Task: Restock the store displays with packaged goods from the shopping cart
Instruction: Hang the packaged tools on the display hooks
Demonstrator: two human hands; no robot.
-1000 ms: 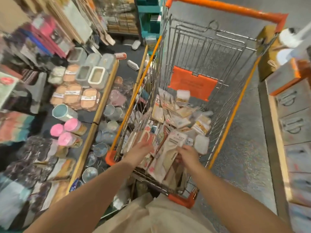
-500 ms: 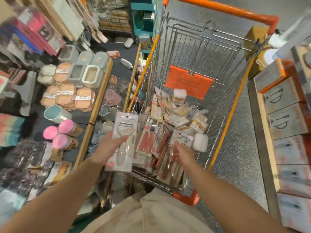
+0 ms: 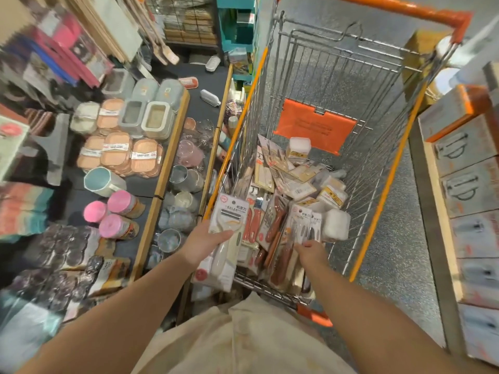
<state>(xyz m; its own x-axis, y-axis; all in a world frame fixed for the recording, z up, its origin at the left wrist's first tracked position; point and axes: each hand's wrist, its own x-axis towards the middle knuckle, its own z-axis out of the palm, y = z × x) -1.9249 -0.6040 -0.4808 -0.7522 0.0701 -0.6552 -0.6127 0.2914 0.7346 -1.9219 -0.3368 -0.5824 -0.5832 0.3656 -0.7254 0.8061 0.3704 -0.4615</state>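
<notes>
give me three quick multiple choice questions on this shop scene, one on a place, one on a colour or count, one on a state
1. Where is the white carded peeler pack?
A. on the dark display shelf
B. in the left hand, at the cart's left edge
C. on the floor

2. How many pink-lidded round tubs stand on the dark display shelf?
A. one
B. three
C. six

3. What is the right hand doing?
A. reaching into the packs in the orange-trimmed wire shopping cart
B. gripping the cart handle
C. hanging at the person's side

Answers:
1 B, the left hand has its thumb across the pack's front.
2 B, three pink lids sit together.
3 A, its fingers are on the carded knife packs.
</notes>
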